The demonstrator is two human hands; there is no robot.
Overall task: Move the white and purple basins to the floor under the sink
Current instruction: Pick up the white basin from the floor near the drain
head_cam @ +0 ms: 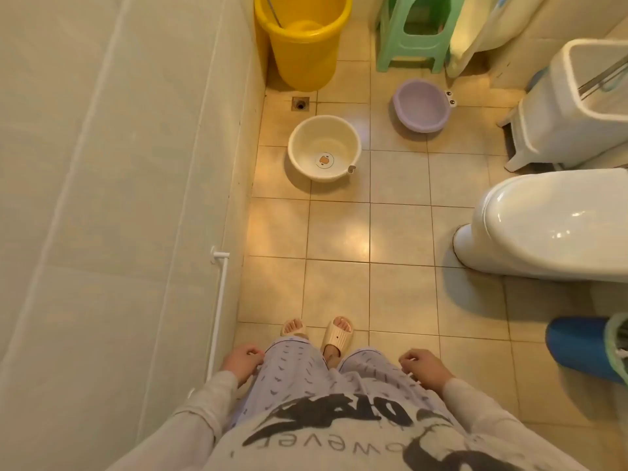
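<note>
A white basin (pixel 324 151) with a small cartoon print on its bottom sits upright on the tiled floor ahead, close to the left wall. A purple basin (pixel 420 105) with a frog-eye tab rests on the floor further back and to the right. Both look empty. My left hand (pixel 243 362) hangs at my left thigh and my right hand (pixel 424 368) at my right thigh, far from both basins. Each hand has loosely curled fingers and holds nothing. No sink is in view.
A yellow bucket (pixel 303 45) and a green stool (pixel 418 35) stand at the back. A floor drain (pixel 300 104) lies beyond the white basin. A white bin (pixel 574 107) and toilet (pixel 550 226) line the right side; a covered wall (pixel 119 198) runs along the left.
</note>
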